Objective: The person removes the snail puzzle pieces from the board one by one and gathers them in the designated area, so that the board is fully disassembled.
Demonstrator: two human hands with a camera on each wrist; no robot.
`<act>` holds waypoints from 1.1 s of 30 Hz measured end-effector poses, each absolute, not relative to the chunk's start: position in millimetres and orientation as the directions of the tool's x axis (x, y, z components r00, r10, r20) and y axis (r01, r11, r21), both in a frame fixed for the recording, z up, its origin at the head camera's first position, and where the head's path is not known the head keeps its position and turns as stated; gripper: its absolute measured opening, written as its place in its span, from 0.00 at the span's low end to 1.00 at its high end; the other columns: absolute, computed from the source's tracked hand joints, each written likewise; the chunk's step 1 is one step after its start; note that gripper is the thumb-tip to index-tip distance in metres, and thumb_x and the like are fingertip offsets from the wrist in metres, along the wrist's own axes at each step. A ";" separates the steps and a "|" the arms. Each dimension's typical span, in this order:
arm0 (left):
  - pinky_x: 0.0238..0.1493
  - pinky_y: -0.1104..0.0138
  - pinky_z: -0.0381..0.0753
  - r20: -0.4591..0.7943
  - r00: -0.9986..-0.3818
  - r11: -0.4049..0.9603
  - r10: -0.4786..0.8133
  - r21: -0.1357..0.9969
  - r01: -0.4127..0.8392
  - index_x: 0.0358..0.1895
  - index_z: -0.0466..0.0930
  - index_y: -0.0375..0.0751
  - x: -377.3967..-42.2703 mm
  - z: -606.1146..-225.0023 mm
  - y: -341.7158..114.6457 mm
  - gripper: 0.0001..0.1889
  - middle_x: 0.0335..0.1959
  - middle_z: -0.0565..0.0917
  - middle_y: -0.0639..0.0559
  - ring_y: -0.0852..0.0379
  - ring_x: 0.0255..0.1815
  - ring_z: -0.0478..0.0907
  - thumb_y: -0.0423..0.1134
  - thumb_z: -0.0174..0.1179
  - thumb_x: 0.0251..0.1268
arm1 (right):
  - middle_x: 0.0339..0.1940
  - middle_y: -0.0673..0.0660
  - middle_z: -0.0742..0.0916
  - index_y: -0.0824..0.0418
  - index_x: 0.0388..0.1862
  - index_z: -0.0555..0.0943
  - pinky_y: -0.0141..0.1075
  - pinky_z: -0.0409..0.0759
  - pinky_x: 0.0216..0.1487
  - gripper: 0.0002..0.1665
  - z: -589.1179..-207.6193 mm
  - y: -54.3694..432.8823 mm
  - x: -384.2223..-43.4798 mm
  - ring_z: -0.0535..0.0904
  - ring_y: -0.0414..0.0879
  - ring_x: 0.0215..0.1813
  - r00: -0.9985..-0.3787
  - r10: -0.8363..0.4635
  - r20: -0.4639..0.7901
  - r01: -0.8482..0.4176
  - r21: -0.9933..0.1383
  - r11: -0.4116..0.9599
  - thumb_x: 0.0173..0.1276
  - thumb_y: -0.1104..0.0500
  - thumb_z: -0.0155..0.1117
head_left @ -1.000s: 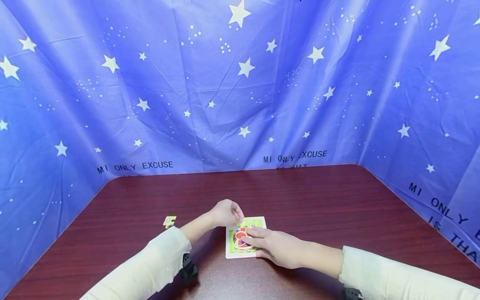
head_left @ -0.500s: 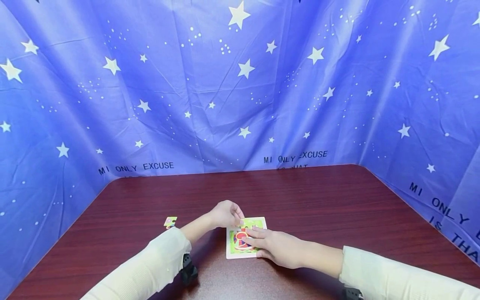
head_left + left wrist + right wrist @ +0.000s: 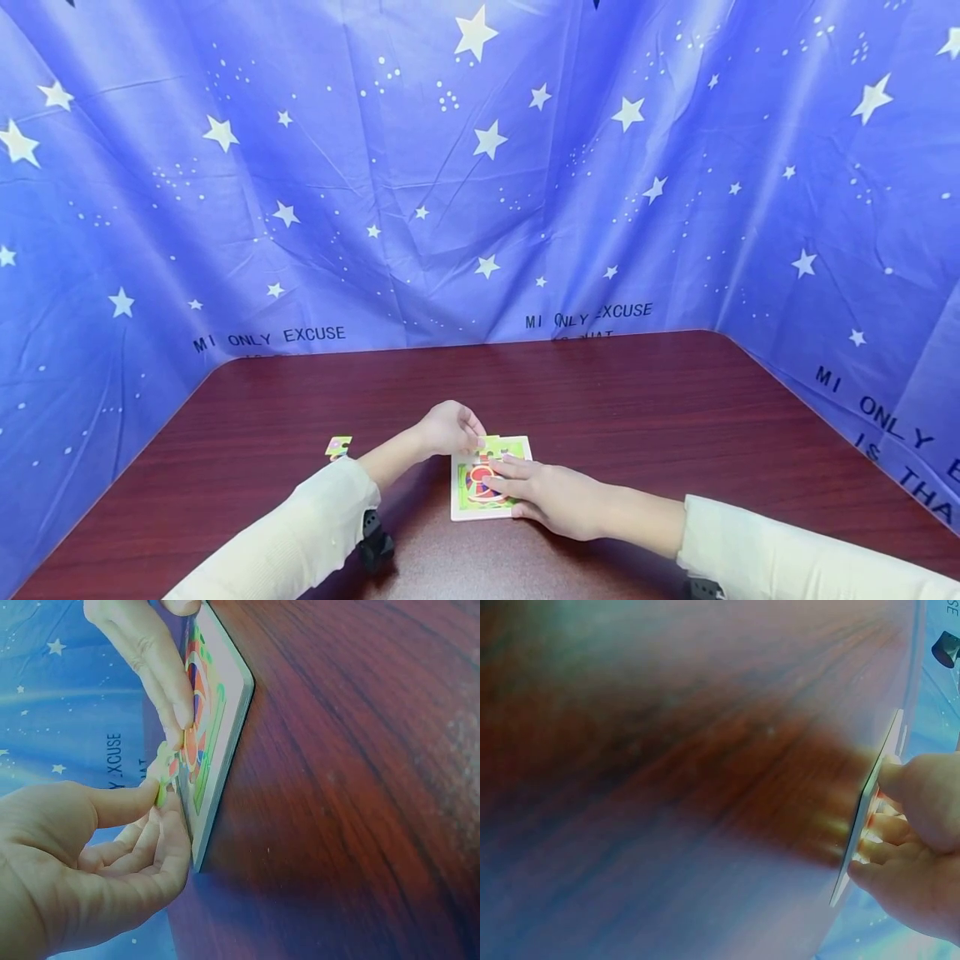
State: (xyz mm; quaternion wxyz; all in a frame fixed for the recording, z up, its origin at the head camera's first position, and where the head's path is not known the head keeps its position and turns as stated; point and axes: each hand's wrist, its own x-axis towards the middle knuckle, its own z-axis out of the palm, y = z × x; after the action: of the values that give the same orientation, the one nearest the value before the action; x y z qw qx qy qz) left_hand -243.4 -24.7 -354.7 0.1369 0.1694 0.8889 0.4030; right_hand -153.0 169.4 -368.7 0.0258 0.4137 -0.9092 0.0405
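A square jigsaw board with a pale rim and a green, red and blue picture lies on the table. Over its far left corner, my left hand pinches a green puzzle piece between thumb and fingers. In the left wrist view that piece stands tilted above the board, close to the fingertips of the other hand. My right hand lies across the board's right side, fingers stretched over the picture. The right wrist view shows its thumb and fingers along the board's edge, with the picture hidden.
Left of the board, a loose puzzle piece in yellow-green and pink lies on the dark red wooden table, partly covered by the left sleeve. Behind the table hangs a blue curtain with white stars.
Both hands stay almost in place. The piece in my left fingers shows a little more at the board's far edge than before.
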 end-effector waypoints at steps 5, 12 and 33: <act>0.30 0.72 0.79 -0.111 -0.921 0.589 0.373 0.795 0.143 0.31 0.83 0.32 -243.5 -353.2 -31.8 0.03 0.23 0.85 0.49 0.64 0.23 0.76 0.27 0.66 0.52 | 0.69 0.54 0.76 0.54 0.68 0.72 0.39 0.74 0.66 0.26 -367.8 168.4 -151.7 0.70 0.49 0.72 -0.659 -0.749 0.077 -0.752 -0.059 0.656 0.72 0.53 0.56; 0.33 0.70 0.82 -0.141 -0.929 0.533 0.342 0.843 0.068 0.34 0.84 0.32 -246.3 -354.6 -52.8 0.06 0.25 0.87 0.49 0.62 0.25 0.77 0.27 0.66 0.51 | 0.69 0.55 0.76 0.54 0.68 0.72 0.40 0.74 0.66 0.26 -368.3 168.5 -151.0 0.71 0.49 0.71 -0.663 -0.745 0.074 -0.748 -0.067 0.660 0.72 0.53 0.56; 0.42 0.64 0.85 -0.151 -0.938 0.517 0.313 0.855 0.035 0.40 0.84 0.28 -259.9 -353.6 -127.2 0.11 0.24 0.87 0.53 0.63 0.28 0.80 0.31 0.67 0.54 | 0.69 0.56 0.76 0.54 0.68 0.72 0.39 0.76 0.64 0.26 -368.0 169.6 -151.5 0.72 0.50 0.70 -0.659 -0.746 0.096 -0.752 -0.052 0.657 0.71 0.53 0.57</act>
State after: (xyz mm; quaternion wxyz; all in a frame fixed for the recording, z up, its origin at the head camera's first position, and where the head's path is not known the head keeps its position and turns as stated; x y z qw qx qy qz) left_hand -259.9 -127.2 -353.6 0.1446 0.1011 0.8588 0.4809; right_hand -151.5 169.6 -368.0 0.0329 0.4117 -0.9097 0.0435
